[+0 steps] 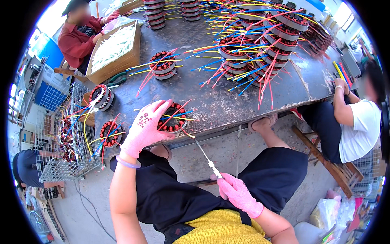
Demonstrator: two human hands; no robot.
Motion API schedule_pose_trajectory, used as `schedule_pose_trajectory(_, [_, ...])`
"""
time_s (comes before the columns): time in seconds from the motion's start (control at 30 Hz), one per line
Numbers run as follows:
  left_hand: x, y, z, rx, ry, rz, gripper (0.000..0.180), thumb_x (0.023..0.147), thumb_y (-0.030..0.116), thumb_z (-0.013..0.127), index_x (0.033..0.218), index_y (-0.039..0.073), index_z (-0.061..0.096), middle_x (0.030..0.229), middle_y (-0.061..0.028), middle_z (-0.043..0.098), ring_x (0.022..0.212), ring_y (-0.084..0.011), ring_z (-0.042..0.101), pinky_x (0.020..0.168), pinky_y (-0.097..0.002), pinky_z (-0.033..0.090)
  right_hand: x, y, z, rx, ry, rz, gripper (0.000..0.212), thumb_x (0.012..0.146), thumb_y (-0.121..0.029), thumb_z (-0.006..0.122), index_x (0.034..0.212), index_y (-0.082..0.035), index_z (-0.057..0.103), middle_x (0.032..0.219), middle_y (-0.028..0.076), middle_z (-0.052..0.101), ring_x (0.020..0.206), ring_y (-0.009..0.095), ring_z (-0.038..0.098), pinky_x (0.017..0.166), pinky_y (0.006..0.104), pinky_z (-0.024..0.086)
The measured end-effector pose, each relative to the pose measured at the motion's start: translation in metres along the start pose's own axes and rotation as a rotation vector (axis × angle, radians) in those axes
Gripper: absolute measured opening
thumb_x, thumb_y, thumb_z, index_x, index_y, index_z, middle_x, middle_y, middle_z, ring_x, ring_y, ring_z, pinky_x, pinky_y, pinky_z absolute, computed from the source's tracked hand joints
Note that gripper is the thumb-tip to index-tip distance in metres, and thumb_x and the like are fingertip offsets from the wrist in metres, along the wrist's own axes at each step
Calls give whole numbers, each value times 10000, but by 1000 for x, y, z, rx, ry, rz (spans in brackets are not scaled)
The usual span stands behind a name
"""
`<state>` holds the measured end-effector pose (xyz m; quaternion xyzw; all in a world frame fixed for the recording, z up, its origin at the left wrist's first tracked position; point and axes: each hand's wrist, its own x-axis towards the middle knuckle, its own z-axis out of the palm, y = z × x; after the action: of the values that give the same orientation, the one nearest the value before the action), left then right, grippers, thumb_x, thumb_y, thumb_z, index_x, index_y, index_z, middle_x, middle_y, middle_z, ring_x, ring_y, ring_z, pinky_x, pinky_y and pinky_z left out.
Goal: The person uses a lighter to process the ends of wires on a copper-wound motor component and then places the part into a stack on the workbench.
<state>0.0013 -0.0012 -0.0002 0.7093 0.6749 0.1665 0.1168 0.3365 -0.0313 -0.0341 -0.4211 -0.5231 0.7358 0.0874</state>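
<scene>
My left hand (145,127), in a pink printed glove, grips the left side of a motor stator (177,127) at the table's near edge. This stator is a silver ring with red-and-black windings, and yellow, blue and red wires stick out of it. My right hand (238,194), also pink-gloved, is closed round the white lower end of a thin rod-like tool (206,157) in front of the table. The tool slants up toward the stator, its tip near the end of a short lead. Whether tip and lead touch, I cannot tell.
Tall stacks of stators (280,40) stand at the back right of the metal table (195,95). Single stators (163,70) sit left of them. A cardboard box (136,51) holds white pieces. Two co-workers sit at the far left and right. A wire basket (67,168) stands at left.
</scene>
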Motion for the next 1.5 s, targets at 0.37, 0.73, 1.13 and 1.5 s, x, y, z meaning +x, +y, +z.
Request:
schedule_pose_trajectory(0.37, [1, -1, 1, -24, 7, 9, 978, 595, 294, 880, 1447, 55, 463, 1402, -180, 513, 1302, -369, 481, 1099, -440, 377, -1, 0, 4, 65, 4, 21, 358, 1034, -238, 494, 1282, 4, 580, 660, -6, 509, 583, 73, 479, 561, 262, 415])
schedule_pose_trajectory(0.73, [3, 0, 1, -13, -6, -3, 977, 599, 275, 881, 1458, 78, 459, 1412, -180, 506, 1309, -367, 477, 1106, -438, 374, -3, -6, 4, 39, 20, 31, 354, 1028, -251, 485, 1251, 6, 583, 650, -5, 506, 574, 74, 470, 547, 270, 401])
schedule_pose_trajectory(1.13, [1, -3, 4, 17, 1, 6, 974, 610, 298, 879, 1458, 77, 454, 1418, -191, 496, 1312, -379, 467, 1111, -446, 369, -2, 1, 3, 14, 20, -7, 341, 1021, -246, 488, 1225, 9, 585, 623, 37, 535, 556, 105, 508, 557, 290, 421])
schedule_pose_trajectory(1.5, [1, -3, 3, -2, -5, 10, 991, 604, 283, 886, 1467, 75, 446, 1429, -191, 488, 1327, -376, 458, 1117, -443, 363, -3, 0, 3, 32, 11, -27, 354, 1026, -245, 485, 1242, 20, 577, 630, 34, 525, 568, 100, 495, 566, 291, 424])
